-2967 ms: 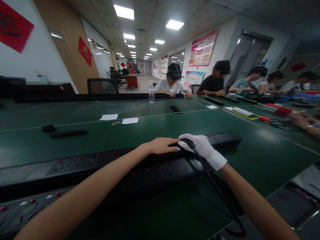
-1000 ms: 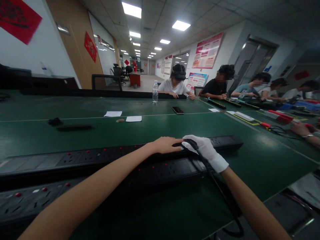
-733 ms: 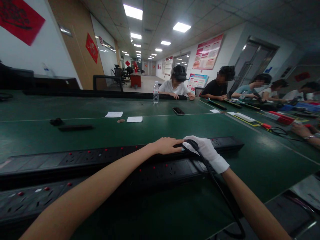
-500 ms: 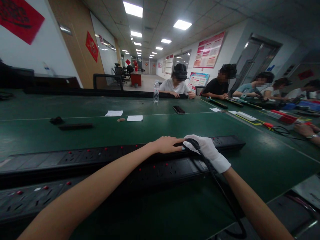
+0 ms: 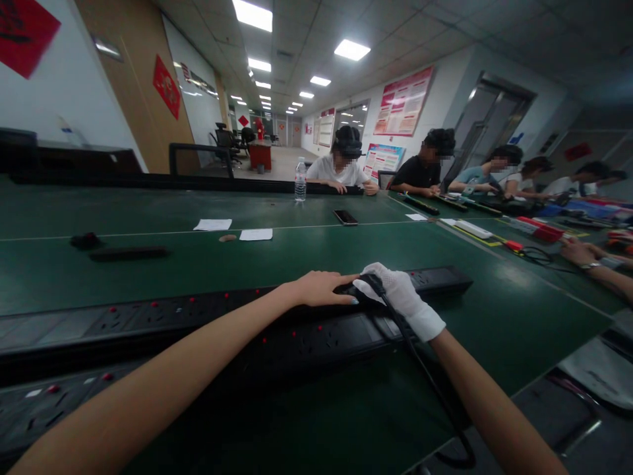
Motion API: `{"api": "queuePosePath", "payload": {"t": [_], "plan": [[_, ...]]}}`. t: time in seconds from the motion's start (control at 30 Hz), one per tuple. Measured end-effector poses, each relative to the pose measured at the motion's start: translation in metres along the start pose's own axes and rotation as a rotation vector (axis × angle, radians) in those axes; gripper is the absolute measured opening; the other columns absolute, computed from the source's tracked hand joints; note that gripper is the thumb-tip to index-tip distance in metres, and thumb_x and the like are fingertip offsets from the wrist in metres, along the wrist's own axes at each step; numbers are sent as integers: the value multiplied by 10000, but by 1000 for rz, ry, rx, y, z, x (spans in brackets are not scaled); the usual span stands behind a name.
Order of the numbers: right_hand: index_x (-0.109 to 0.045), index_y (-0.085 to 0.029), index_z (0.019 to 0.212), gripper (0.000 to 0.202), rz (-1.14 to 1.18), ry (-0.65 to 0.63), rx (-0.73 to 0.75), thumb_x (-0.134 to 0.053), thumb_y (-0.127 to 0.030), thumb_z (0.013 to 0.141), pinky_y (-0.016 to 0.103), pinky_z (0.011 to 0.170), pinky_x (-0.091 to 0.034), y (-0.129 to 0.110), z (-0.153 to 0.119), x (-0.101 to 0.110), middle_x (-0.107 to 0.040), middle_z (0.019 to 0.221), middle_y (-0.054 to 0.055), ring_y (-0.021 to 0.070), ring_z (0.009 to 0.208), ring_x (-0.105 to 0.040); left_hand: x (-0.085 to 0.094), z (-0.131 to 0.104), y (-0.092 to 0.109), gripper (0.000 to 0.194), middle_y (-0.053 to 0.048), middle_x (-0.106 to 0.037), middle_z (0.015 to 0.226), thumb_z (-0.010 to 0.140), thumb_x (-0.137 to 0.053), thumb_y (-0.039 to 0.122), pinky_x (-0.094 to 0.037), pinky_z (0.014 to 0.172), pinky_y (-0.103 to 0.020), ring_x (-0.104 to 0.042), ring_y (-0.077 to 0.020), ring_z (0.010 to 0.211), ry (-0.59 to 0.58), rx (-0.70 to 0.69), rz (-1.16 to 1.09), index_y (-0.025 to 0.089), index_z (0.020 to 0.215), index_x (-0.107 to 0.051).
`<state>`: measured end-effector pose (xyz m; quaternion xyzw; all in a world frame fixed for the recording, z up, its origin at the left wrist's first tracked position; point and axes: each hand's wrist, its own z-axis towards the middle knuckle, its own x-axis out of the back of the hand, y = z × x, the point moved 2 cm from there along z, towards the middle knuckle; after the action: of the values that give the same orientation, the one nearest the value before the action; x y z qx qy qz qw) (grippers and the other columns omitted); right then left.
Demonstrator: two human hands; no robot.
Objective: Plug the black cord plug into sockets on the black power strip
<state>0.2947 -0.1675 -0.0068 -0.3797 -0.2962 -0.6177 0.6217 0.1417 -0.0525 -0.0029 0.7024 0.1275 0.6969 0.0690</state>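
Note:
Two long black power strips lie side by side across the green table. My bare left hand (image 5: 316, 289) lies over the far power strip (image 5: 168, 310), fingers along its back edge and thumb on the near side, gripping it. Just to the right, my right hand (image 5: 403, 297), in a white glove, is closed around a black plug (image 5: 374, 285) against the same strip. The plug's prongs and the outlet under it are hidden. From the plug a black cable (image 5: 420, 366) runs down past my right wrist. The near power strip (image 5: 316, 338) has red lights beside its sockets.
A dark bar (image 5: 129, 253) lies at the left, with white papers (image 5: 256, 234), a phone (image 5: 345, 217) and a water bottle (image 5: 300, 179) beyond. Another long black strip (image 5: 198, 185) lies along the far edge. Co-workers sit opposite and at the right, near a white power strip (image 5: 473, 229).
The view has turned slightly to the right, so everything sits further left. Both hands keep about the same place on the far strip, the plug still in my right hand.

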Motion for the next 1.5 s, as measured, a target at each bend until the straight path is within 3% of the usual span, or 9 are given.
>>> {"api": "queuePosePath", "payload": {"t": [0.13, 0.4, 0.83, 1.13, 1.37, 1.5], "plan": [[-542, -220, 910, 355, -4, 8, -2, -474, -541, 775, 223, 546, -393, 1, 0, -1, -624, 672, 9, 140, 586, -593, 1, 0, 1, 784, -58, -494, 1203, 725, -337, 710, -381, 840, -372, -500, -261, 1033, -12, -9, 18, 326, 1365, -97], [-546, -231, 983, 363, -9, 13, 16, -477, -524, 781, 237, 595, -419, 0, -1, -1, -654, 773, 27, 150, 647, -611, 2, -2, 4, 737, -50, -503, 1184, 747, -372, 654, -396, 813, -375, -513, -265, 1017, -5, 30, 61, 348, 1359, -99], [-551, -225, 1077, 453, -74, 13, 7, -464, -550, 773, 236, 529, -396, -1, -1, 0, -643, 643, 19, 151, 550, -596, -2, 0, 3, 736, -50, -475, 1226, 744, -360, 669, -386, 839, -380, -504, -268, 1045, 2, 52, 74, 352, 1357, -104], [-549, -237, 1087, 431, -82, 16, 29, -467, -528, 780, 239, 538, -410, -1, 0, 0, -651, 666, 22, 158, 560, -602, 0, -1, 3, 740, -61, -499, 1197, 736, -362, 676, -402, 809, -386, -519, -276, 1020, 26, 31, 67, 337, 1353, -134], [-580, -254, 908, 269, 18, 39, 26, -475, -472, 792, 232, 570, -410, -5, -1, 3, -646, 690, 6, 151, 611, -606, 4, -3, 6, 735, -54, -490, 1212, 738, -367, 669, -401, 807, -375, -516, -271, 1027, 5, 50, 61, 345, 1354, -133], [-561, -254, 905, 259, 27, -7, 19, -472, -469, 792, 229, 557, -403, -5, 0, 5, -629, 673, -1, 144, 585, -589, 2, -3, 5, 761, -60, -502, 1208, 728, -365, 681, -415, 785, -385, -524, -282, 1022, 26, 48, 66, 349, 1358, -97]]}}
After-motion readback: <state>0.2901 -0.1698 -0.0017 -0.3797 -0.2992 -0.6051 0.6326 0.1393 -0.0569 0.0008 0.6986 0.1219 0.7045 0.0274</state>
